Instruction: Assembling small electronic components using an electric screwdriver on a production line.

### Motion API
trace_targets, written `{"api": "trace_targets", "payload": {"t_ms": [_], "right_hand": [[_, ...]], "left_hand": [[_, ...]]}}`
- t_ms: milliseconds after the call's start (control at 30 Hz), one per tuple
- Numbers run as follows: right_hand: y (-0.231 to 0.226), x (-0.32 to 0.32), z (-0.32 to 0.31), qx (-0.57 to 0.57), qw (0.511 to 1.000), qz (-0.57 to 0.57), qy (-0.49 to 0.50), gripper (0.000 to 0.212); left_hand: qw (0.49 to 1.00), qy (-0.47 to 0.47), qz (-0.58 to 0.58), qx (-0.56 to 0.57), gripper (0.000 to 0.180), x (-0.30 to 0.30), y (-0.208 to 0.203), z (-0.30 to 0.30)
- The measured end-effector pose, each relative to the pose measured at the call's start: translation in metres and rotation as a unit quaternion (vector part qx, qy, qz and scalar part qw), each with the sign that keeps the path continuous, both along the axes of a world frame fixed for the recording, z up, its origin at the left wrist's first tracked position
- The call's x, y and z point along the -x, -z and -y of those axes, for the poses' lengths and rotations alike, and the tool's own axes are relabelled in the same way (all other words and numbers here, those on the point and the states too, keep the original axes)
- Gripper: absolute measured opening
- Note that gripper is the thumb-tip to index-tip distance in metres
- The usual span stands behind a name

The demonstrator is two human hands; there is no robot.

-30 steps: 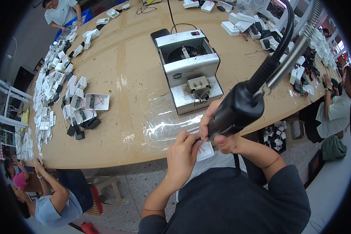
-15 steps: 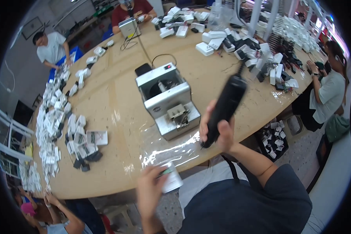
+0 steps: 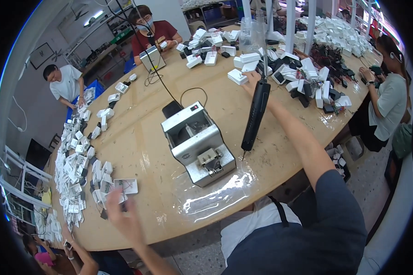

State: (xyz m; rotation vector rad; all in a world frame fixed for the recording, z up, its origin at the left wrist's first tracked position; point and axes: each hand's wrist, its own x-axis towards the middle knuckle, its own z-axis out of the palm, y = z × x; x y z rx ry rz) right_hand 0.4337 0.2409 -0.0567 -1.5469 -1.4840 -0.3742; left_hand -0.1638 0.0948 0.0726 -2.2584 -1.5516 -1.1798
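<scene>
My right hand (image 3: 251, 84) reaches to the far middle of the table, its fingers closed at the right edge of a white plastic case (image 3: 237, 77) at the front of a heap. In front of my wrist hangs a black electric screwdriver (image 3: 255, 117) on a coiled spring (image 3: 264, 41), bit down and free of my hand. At the left my left hand (image 3: 124, 222) is blurred, with thumb and fingers apart and no object visible in it. It is over the near edge of a small group of cases, including an open white case with thin wires (image 3: 125, 185).
A metal machine (image 3: 199, 146) with a red switch stands mid-table. White cases (image 3: 73, 183) line the left side; white and black cases with wires (image 3: 303, 78) heap at the far right. A grey box (image 3: 152, 59) stands at the back. Several people work around the table.
My right hand has let go of the screwdriver and moved forward to the white case. My left hand has moved left; the white case it held no longer shows in it.
</scene>
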Motion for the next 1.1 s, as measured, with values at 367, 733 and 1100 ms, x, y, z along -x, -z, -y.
{"api": "trace_targets", "payload": {"t_ms": [367,733,1100], "right_hand": [[-0.039,0.003,0.048,0.152,0.984,0.05,0.073,0.037],[-0.142,0.086,0.269,0.104,0.803,-0.535,-0.243,0.044],[-0.093,0.185,0.319,0.136,0.739,-0.577,-0.319,0.045]], "left_hand": [[0.868,0.395,0.157,0.256,0.041,-0.161,0.031,0.114],[0.818,0.468,0.244,0.228,0.065,-0.322,0.054,0.084],[0.296,0.475,0.435,0.705,0.042,-0.21,0.073,0.107]]}}
